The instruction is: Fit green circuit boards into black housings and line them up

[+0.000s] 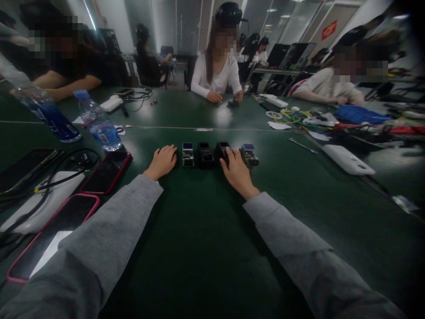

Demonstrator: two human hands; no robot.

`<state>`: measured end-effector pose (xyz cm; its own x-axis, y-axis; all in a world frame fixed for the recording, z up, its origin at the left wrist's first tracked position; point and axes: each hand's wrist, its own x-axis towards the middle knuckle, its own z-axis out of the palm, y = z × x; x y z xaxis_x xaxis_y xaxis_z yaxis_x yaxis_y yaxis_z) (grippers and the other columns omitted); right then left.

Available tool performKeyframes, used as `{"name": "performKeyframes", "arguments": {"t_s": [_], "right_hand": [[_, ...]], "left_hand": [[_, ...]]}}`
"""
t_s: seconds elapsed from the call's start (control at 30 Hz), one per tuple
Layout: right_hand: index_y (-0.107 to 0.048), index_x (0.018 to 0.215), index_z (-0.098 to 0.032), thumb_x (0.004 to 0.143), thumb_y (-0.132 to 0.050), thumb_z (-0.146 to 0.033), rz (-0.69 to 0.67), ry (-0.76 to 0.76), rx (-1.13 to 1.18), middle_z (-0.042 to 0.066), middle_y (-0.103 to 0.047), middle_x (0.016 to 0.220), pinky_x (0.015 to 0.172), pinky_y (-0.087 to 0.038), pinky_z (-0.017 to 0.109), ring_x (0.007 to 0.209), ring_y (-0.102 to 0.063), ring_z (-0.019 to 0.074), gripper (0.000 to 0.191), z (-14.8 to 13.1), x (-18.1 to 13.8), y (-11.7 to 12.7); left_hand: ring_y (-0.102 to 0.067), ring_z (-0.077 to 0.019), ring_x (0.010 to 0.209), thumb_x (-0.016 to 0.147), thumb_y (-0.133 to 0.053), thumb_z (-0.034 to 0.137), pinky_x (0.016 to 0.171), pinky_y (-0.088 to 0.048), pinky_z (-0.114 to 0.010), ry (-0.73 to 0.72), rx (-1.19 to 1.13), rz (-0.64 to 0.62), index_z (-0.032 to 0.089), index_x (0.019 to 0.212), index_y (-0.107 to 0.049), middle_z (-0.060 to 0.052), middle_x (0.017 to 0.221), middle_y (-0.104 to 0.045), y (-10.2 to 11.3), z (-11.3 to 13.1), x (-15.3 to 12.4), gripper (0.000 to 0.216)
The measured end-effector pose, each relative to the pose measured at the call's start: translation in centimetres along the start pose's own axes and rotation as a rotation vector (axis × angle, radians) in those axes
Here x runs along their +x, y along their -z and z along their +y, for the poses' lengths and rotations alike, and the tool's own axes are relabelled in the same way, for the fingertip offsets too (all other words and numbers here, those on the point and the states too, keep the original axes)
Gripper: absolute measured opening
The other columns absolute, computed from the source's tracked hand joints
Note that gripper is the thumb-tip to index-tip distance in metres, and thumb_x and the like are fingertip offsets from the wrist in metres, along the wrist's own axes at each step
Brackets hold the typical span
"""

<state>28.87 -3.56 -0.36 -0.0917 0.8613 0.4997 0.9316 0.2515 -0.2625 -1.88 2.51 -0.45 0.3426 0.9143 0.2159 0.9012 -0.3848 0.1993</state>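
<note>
A short row stands on the dark green table: a small green circuit board with a screen [187,155], a black plastic case [205,153], a second black case [220,149] and another circuit board with a screen [249,153]. My left hand [161,162] rests on the table left of the row, its fingers stretched out and holding nothing. At the second black case is my right hand [237,170], with the thumb at its front and the index finger on its right side. The other right-hand fingers reach toward the right-hand board and partly hide the case.
Phones [106,173], a white power bank [43,199], cables and two water bottles [101,124] crowd the left. To the right lie a wrench [303,145], a white device [348,159], a blue tray [360,114] and tangled wires. People sit across the table.
</note>
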Motion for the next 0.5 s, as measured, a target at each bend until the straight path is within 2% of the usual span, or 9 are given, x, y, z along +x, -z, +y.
{"name": "performKeyframes", "arguments": {"t_s": [0.13,0.27,0.37,0.43,0.5], "right_hand": [[-0.037,0.157,-0.013,0.107,-0.031,-0.049,-0.048,-0.005,0.019,0.025,-0.041,0.153,0.098,-0.056,0.06,0.132,-0.054,0.0416,0.062,-0.4,0.1,0.2],[-0.038,0.156,-0.02,0.108,-0.03,-0.047,0.068,-0.01,0.049,0.02,-0.038,0.158,0.111,-0.045,0.061,0.143,-0.042,0.0375,0.056,0.3,0.7,1.6],[-0.042,0.153,-0.023,0.106,-0.036,-0.041,0.207,-0.019,0.003,0.017,-0.037,0.159,0.117,-0.036,0.062,0.147,-0.036,0.0365,0.051,2.6,0.7,3.1],[-0.044,0.152,-0.019,0.103,-0.044,-0.043,0.252,-0.088,-0.024,0.02,-0.038,0.157,0.116,-0.036,0.063,0.146,-0.036,0.0384,0.054,4.5,0.2,3.5],[-0.045,0.15,-0.012,0.098,-0.052,-0.047,0.238,-0.182,-0.002,0.025,-0.044,0.151,0.112,-0.04,0.062,0.141,-0.042,0.0404,0.063,6.3,-0.3,3.2]], "left_hand": [[-0.041,-0.0291,0.148,0.105,-0.033,0.032,0.122,-0.03,-0.057,-0.002,0.011,0.0,0.019,0.149,-0.049,-0.013,0.16,-0.046,-0.1,0.0,0.1,0.049],[-0.041,-0.0289,0.149,0.104,-0.033,0.03,0.122,-0.031,-0.055,0.005,0.029,-0.006,0.016,0.149,-0.049,-0.013,0.161,-0.046,-0.1,0.2,0.2,0.049],[-0.041,-0.0291,0.149,0.104,-0.033,0.031,0.122,-0.031,-0.055,0.012,0.022,-0.006,0.016,0.149,-0.049,-0.013,0.161,-0.046,0.0,0.2,0.2,0.049],[-0.041,-0.029,0.149,0.105,-0.033,0.031,0.122,-0.031,-0.055,0.008,0.016,-0.003,0.016,0.149,-0.049,-0.013,0.16,-0.046,0.0,0.2,0.2,0.049],[-0.041,-0.0291,0.148,0.105,-0.033,0.031,0.122,-0.031,-0.055,0.002,0.012,-0.002,0.016,0.149,-0.049,-0.014,0.16,-0.046,0.0,0.1,0.2,0.049]]}}
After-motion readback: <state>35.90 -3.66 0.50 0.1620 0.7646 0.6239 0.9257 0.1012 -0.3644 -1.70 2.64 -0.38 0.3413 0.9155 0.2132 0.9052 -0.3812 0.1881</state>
